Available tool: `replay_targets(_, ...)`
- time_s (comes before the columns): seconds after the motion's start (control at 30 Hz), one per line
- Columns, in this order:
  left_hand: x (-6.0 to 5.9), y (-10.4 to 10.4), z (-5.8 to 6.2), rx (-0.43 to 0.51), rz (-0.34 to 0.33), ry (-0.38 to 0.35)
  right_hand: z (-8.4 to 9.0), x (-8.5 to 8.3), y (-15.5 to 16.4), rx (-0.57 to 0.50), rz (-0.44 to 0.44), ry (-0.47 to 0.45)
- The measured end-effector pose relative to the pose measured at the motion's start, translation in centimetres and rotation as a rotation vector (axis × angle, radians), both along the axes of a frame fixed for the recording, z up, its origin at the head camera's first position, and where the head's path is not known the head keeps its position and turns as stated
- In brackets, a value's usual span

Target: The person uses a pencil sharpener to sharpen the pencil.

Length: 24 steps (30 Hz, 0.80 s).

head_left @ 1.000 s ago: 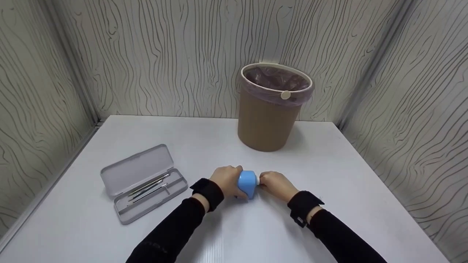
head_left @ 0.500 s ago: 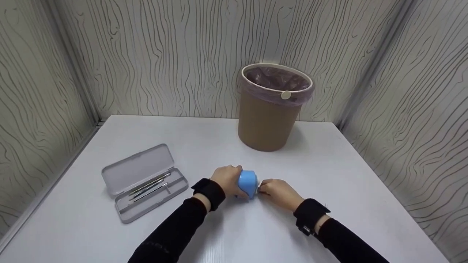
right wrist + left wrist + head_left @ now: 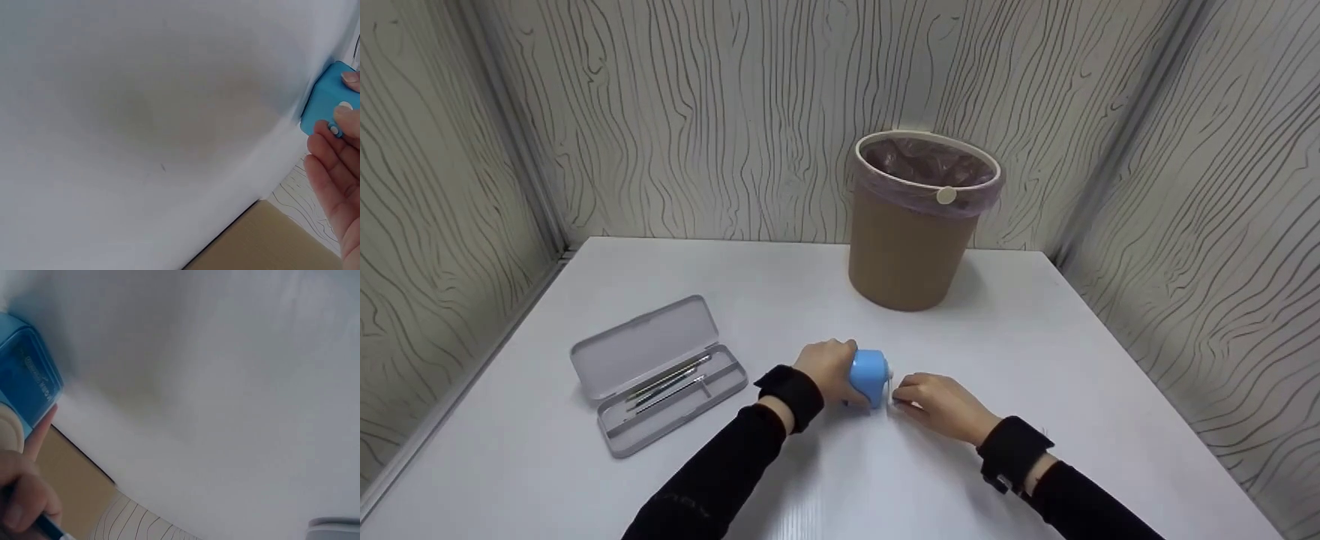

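A light blue crank pencil sharpener (image 3: 869, 371) lies on the white table, its crank side facing right. My left hand (image 3: 829, 372) grips it from the left. In the left wrist view the sharpener's clear blue drawer (image 3: 28, 379) and cream disc (image 3: 8, 430) show, and fingers and thumb also pinch a dark pencil-like stick (image 3: 49, 527) with a pale end. My right hand (image 3: 941, 403) is at the crank side. In the right wrist view, its thumb and finger pinch the small blue crank knob (image 3: 334, 130), close to the sharpener body.
An opened grey pencil case (image 3: 682, 416) with several pencils (image 3: 664, 386) inside lies to the left. Behind the hands stands a brown trash bin (image 3: 907, 255) lined with a purple bag. Wood-patterned walls (image 3: 720, 112) enclose the table (image 3: 780, 285) on three sides.
My right hand has moved down and slightly right beside the sharpener, the crank turning with it. The left hand and the sharpener have hardly moved.
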<state>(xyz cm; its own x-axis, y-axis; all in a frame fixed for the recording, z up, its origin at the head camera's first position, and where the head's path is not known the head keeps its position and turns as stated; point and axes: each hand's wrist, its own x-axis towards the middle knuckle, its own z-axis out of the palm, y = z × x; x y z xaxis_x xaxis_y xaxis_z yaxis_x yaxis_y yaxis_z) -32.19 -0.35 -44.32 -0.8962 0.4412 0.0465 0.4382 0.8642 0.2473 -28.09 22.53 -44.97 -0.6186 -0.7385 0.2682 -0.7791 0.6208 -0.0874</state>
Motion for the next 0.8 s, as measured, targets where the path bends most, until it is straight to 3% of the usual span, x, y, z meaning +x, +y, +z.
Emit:
replay_targets(0.3,0.1,0.1,0.3,-0.010,0.013,-0.031,2.3,0.8,0.3,-0.026,-0.013,0.046)
replay_targets(0.8,-0.3,-0.2,-0.2,0.004,-0.044,0.004,4.4,-1.8,-0.1,-0.071,-0.074,0.149)
